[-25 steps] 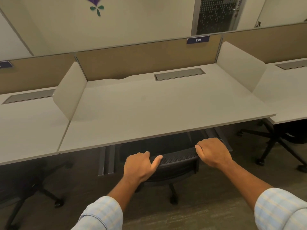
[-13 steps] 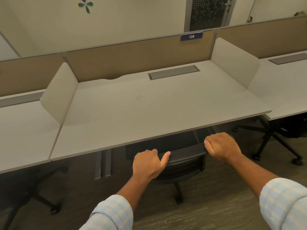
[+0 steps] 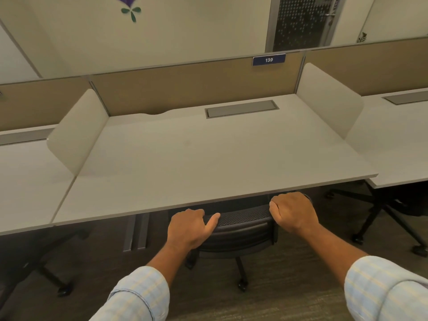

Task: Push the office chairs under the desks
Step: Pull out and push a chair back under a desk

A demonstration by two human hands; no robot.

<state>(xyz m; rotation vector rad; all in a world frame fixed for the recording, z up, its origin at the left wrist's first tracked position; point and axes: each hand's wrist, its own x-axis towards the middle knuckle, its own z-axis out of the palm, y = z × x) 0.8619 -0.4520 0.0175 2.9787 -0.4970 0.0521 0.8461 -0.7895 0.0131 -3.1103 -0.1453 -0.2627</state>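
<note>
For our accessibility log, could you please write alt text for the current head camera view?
Both hands, left hand and right hand, grip the top of a black mesh office chair whose backrest sits at the front edge of a bare grey desk labelled with a 139 sign. Chair bases show under neighbouring desks.

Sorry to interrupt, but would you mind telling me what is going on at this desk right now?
A person is tucking an office chair under the desk labelled 139. Both hands grip the top edge of the mesh backrest: the left hand at its left end, the right hand at its right end. The seat is already out of sight beneath the desktop, and the backrest sits close to the front edge. Other chairs stand under the neighbouring desks on either side.
</note>
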